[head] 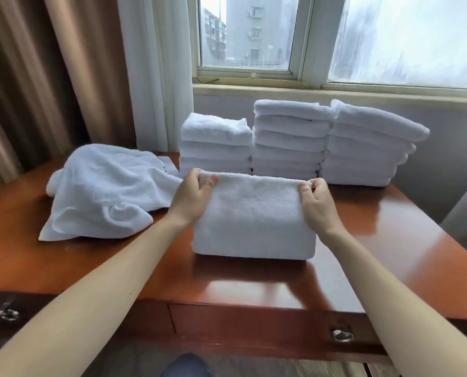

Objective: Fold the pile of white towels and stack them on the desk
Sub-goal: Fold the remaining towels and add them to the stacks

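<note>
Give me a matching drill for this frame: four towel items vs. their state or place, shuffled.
1. front towel
2. loose pile
3. left stack
4. right stack

A. shortest of the three stacks
B. folded, pinched at its far corners by left hand and right hand
C. top towel slopes down to the right
D. unfolded, heaped at the left of the desk

Pairs: 1-B, 2-D, 3-A, 4-C

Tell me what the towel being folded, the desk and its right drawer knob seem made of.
The folded towel looks like white terry cloth, probably cotton: nubbly, matte pile. The desk looks like reddish-brown wood or veneer under glossy lacquer, given its bright reflections. The right drawer knob seems polished metal from its glints, though too small to be sure.
</note>
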The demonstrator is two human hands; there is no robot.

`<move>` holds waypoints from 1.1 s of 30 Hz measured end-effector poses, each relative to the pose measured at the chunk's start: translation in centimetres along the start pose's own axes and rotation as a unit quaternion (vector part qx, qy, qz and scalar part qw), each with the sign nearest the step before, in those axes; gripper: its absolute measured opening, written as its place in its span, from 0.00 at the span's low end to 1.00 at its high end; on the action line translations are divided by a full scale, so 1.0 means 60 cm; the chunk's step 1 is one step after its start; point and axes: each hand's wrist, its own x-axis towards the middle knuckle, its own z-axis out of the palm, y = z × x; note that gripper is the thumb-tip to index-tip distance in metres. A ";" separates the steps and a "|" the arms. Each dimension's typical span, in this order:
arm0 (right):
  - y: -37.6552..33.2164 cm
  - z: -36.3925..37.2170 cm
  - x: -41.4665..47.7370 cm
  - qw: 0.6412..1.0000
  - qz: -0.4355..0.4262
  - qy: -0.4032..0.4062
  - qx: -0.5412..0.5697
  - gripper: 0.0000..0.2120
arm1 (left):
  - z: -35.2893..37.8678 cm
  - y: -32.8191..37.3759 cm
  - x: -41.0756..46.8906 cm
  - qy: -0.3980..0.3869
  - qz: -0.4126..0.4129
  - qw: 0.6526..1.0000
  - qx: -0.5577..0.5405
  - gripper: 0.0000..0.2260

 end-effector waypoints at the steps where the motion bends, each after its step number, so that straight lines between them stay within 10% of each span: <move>1: 0.005 0.005 0.015 1.000 0.012 -0.007 -0.005 0.09 | 0.005 -0.006 0.017 -0.010 -0.012 1.000 0.005 0.13; 29: 0.085 0.066 0.139 0.935 0.153 -0.101 -0.304 0.16 | 0.091 -0.079 0.118 -0.135 -0.169 0.929 0.301 0.09; 33: 0.070 0.040 0.122 0.958 0.192 -0.113 -0.183 0.16 | 0.062 -0.078 0.109 -0.151 -0.215 0.948 0.180 0.28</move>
